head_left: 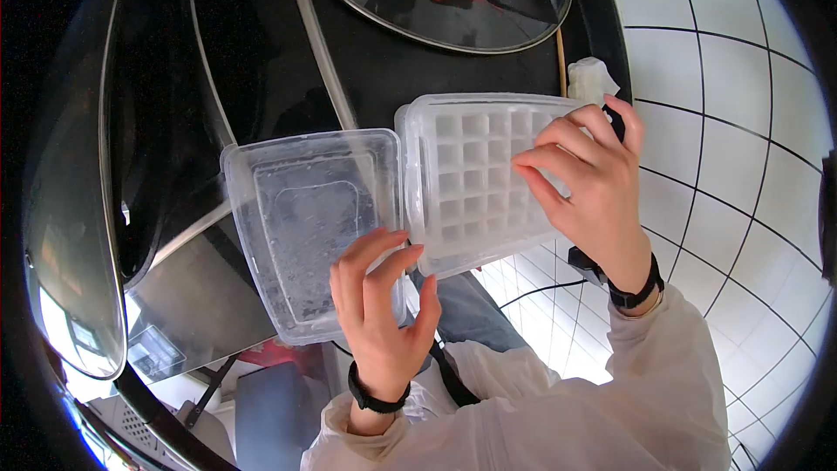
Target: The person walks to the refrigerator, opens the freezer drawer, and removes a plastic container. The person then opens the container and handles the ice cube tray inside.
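Observation:
A white ice cube tray (474,153) with rows of square compartments sits at the middle right, inside or on a clear plastic bin (462,263). My right hand (593,174) is over the tray's right half, thumb and index finger pinched together. Whatever is between those fingertips, if anything, I cannot make out. To the left lies a clear plastic container (309,235) with droplets or bits of ice on its bottom. Over its lower right corner is my left hand (379,301), fingers curved and apart, with nothing in them.
A round glass lid (436,0) lies on the black counter (375,78) at the back. Crumpled white tissue (592,78) is beside the tray's far corner. Another glass lid (74,209) stands at the left edge. White tiles (706,157) border the right.

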The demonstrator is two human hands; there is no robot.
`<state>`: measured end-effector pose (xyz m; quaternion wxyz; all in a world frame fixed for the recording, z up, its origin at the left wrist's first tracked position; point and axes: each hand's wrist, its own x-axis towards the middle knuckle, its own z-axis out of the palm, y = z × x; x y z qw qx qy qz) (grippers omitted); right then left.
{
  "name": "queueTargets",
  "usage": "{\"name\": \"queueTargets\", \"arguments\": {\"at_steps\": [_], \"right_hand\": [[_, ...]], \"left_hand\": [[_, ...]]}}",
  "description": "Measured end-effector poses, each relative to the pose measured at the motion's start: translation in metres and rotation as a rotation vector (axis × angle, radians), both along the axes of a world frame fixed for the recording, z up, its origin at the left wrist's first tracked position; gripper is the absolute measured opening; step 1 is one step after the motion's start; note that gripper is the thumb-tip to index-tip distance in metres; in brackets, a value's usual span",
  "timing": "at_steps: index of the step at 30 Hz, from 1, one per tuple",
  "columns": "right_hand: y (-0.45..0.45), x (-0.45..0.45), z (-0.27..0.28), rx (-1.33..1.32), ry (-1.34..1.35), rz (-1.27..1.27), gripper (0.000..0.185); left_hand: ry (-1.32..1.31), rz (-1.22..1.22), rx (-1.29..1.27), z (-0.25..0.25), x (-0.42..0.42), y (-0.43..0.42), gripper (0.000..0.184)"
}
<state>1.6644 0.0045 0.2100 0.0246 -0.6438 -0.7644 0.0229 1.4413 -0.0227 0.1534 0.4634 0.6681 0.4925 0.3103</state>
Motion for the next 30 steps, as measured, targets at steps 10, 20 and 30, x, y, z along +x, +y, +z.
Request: {"name": "queueTargets", "arguments": {"at_steps": [10, 20, 30], "right_hand": [[-0.003, 0.005, -0.005, -0.017, 0.01, -0.008, 0.013], [-0.004, 0.007, -0.014, 0.049, 0.03, 0.034, 0.011], [-0.007, 0.009, -0.012, 0.1, 0.051, 0.057, 0.014]], "left_hand": [[0.01, 0.008, 0.012, 0.001, 0.002, 0.0, 0.03], [0.001, 0.009, 0.021, -0.002, 0.001, 0.0, 0.028], [-0.041, 0.043, 0.039, -0.004, 0.001, -0.002, 0.035]]}}
